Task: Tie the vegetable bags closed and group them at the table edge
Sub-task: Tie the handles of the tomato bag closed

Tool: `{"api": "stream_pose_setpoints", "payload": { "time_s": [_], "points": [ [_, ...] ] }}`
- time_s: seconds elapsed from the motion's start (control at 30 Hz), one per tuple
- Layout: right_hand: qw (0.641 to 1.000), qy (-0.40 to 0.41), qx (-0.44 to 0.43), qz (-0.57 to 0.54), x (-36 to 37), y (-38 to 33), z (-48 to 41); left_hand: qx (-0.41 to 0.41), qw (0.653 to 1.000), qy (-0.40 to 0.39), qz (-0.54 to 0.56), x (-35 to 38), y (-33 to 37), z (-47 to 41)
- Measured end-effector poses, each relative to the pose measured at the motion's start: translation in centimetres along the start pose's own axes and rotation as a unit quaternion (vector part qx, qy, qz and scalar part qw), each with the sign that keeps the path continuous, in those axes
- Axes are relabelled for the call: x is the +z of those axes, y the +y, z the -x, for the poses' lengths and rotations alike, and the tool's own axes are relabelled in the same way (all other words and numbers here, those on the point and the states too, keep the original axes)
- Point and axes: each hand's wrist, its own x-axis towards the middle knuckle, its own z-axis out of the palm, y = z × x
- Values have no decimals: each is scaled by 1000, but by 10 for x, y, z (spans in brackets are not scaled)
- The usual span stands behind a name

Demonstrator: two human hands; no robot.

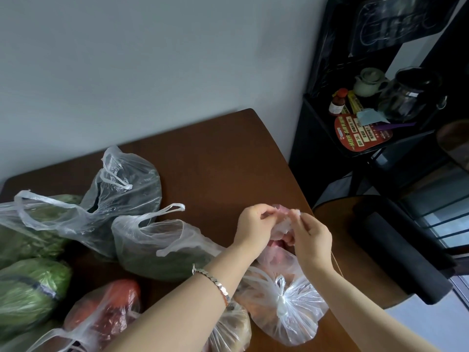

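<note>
Currently mid-task: left hand and right hand both pinch the handles of the pink bag near the table right edge. One knotted bag sits just beside it; several open bags lie untied.

Soft, dim daylight is coming in from the window at the near right; the black shelf is lying in shadow, the table edges are bowing, fine detail is smearing
</note>
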Motion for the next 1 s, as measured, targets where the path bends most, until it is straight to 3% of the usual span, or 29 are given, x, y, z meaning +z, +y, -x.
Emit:
{"api": "stream_pose_setpoints", "payload": {
  "time_s": [0.07, 0.13, 0.3, 0.4, 0.5, 0.63, 0.83, 1.0],
  "points": [
    [998, 34, 33, -39, 3, 0, -5, 39, 998, 14, -48, 3, -1, 0],
    [998, 24, 52, -9, 4, 3, -16, 62, 992, -17, -106, 4, 0, 5],
    [985, -102, -22, 138, -6, -2, -32, 146, 973, -6, -179, 4, -1, 12],
    [963, -186, -82, 177, -15, -7, -28, 108, 983, 12, -145, -1, -10, 6],
    [963, -230, -97, 104, -23, -8, -19, 44, 997, 12, -67, -6, -12, 0],
    [980, -161, -102, 50, -25, -6, -15, -71, 994, -42, 68, -5, -6, -2],
    [944, -152, -230, 179, -20, -5, -15, -154, 986, -42, 55, -9, -4, -1],
    [944, -138, -258, 153, -11, -4, -13, -99, 992, 47, -69, -7, -5, -9]
  ]
}}
